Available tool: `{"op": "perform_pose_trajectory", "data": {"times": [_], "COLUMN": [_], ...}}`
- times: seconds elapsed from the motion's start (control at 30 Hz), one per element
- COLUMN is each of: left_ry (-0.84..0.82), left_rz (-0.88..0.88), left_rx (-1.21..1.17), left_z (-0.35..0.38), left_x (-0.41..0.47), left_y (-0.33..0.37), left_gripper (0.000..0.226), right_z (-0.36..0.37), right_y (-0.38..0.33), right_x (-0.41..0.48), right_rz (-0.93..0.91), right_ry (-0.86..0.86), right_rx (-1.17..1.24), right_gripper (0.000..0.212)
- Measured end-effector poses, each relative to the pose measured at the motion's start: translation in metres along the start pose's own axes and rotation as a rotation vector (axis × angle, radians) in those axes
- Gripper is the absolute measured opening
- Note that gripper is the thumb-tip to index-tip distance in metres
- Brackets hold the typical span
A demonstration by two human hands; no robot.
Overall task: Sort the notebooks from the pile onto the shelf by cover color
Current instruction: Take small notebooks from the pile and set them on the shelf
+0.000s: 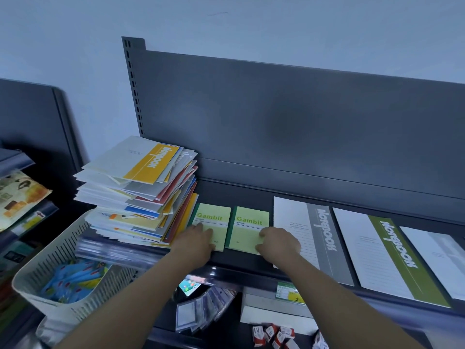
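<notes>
A tall, untidy pile of notebooks [141, 190] stands at the left end of the dark shelf [251, 195], topped by a white one with a yellow band. Two small light-green "Gambit" notebooks lie flat side by side to its right. My left hand [198, 239] rests on the left Gambit notebook [214, 217], fingers flat on its cover. My right hand [278, 241] lies on the right Gambit notebook [249, 222], fingers curled at its right edge. Further right lie a grey-banded notebook [309, 238], a green-banded notebook [385, 255] and a white notebook [437, 258].
A white perforated basket [55, 258] with blue packets sits at the lower left, in front of the pile. Below the shelf's front edge are a price label [289, 293], plastic sleeves [201, 308], a white box [271, 311] and small red-and-white packs [274, 333]. Another rack [22, 197] stands at far left.
</notes>
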State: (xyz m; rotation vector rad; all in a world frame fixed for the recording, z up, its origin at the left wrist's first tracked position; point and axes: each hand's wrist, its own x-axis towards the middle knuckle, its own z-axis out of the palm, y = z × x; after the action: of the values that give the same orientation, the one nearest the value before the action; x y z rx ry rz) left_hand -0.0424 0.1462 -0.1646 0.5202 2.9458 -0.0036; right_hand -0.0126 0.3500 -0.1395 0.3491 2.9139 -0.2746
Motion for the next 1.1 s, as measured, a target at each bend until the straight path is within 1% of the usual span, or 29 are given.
{"op": "perform_pose_trajectory", "data": {"times": [0.03, 0.1, 0.17, 0.2, 0.3, 0.5, 0.67, 0.77, 0.83, 0.9, 1.1], "left_ry": [0.001, 0.005, 0.003, 0.002, 0.007, -0.002, -0.031, -0.032, -0.002, 0.042, 0.219], "left_rz": [0.003, 0.011, 0.022, 0.03, 0.054, 0.066, 0.066, 0.063, 0.056, 0.03, -0.051], "left_rx": [-0.006, -0.019, -0.035, -0.045, -0.058, -0.037, -0.024, -0.008, 0.024, 0.048, 0.105], "left_z": [0.0, 0.0, 0.0, 0.001, 0.001, 0.003, 0.002, -0.002, -0.007, -0.016, -0.056], "left_x": [0.001, 0.004, 0.006, 0.007, 0.01, 0.013, 0.012, 0.01, 0.007, 0.002, -0.02], "left_y": [-0.001, -0.002, -0.003, -0.003, -0.007, -0.01, -0.014, -0.012, -0.011, -0.01, -0.003], "left_gripper": [0.034, 0.033, 0.032, 0.033, 0.034, 0.038, 0.05, 0.042, 0.037, 0.038, 0.031], "right_z": [0.0, 0.004, 0.008, 0.009, 0.007, 0.003, 0.003, 0.0, -0.002, -0.005, -0.02], "right_y": [-0.001, -0.002, -0.001, -0.001, 0.003, 0.006, 0.007, 0.004, 0.0, -0.005, -0.028], "right_x": [-0.001, -0.001, -0.001, -0.001, 0.002, 0.008, 0.011, 0.011, 0.01, 0.01, 0.007], "right_rz": [-0.03, -0.151, -0.269, -0.294, -0.308, -0.301, -0.295, -0.315, -0.34, -0.368, -0.467], "right_ry": [0.028, 0.052, 0.026, 0.001, -0.048, -0.072, -0.078, -0.062, -0.032, -0.007, 0.063], "right_rx": [-0.02, -0.075, -0.132, -0.144, -0.15, -0.126, -0.102, -0.087, -0.076, -0.072, -0.078], "right_gripper": [0.036, 0.039, 0.042, 0.041, 0.042, 0.049, 0.05, 0.047, 0.046, 0.043, 0.036]}}
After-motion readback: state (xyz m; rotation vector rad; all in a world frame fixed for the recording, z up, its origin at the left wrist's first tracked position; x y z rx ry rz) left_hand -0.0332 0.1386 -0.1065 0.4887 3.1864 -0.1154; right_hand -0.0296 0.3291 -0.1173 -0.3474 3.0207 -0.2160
